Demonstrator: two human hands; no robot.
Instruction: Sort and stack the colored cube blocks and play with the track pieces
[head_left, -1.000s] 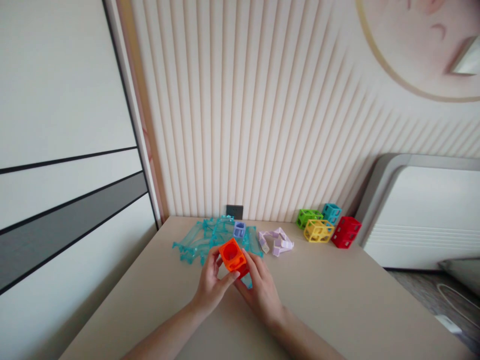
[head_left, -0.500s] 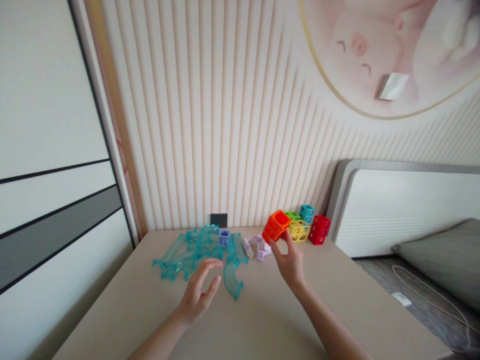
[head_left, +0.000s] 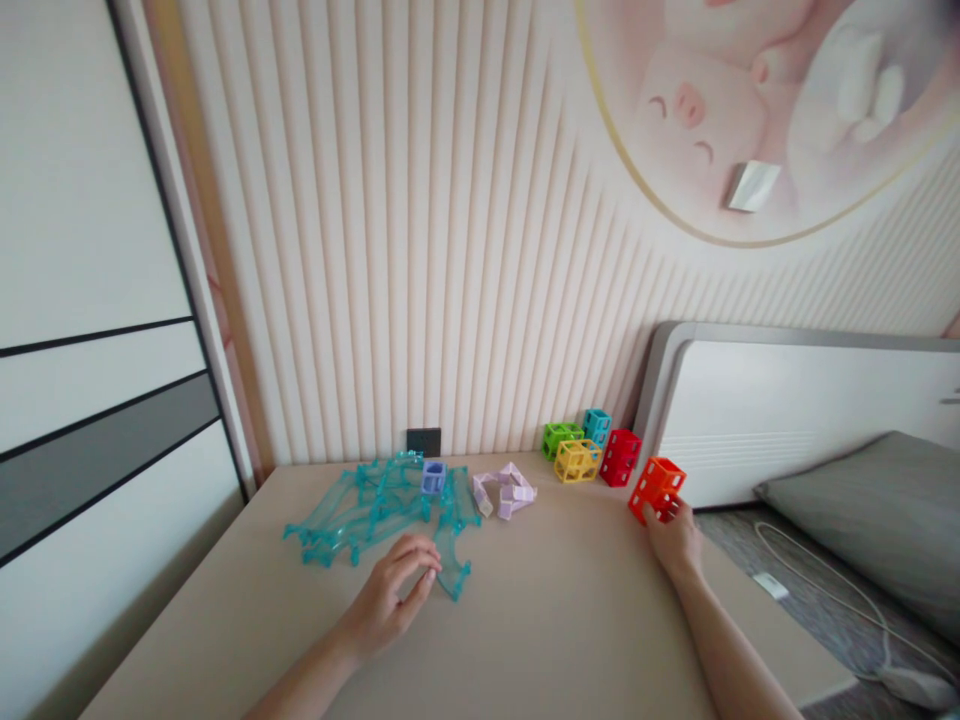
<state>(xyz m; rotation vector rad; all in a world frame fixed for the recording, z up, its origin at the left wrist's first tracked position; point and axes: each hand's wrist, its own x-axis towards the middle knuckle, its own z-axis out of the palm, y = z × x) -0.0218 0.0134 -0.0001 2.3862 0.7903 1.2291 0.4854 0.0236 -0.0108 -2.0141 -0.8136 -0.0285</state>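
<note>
As the right hand (head_left: 676,540) grips an orange-red block (head_left: 657,483), hollow with squarish openings, at the right edge of the desk (head_left: 547,600), the left hand (head_left: 391,592) hovers half-curled, empty.

Left fingertips overlap a curved, translucent teal strip (head_left: 451,572); contact unclear. Farther back: glossy teal pieces (head_left: 375,517), angular lilac loop (head_left: 516,494), yellow openwork block (head_left: 576,462); vertically ribbed pale wall (head_left: 397,220).

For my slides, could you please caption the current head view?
Right hand holding an orange-red block, left hand near teal plastic tracks.
</note>
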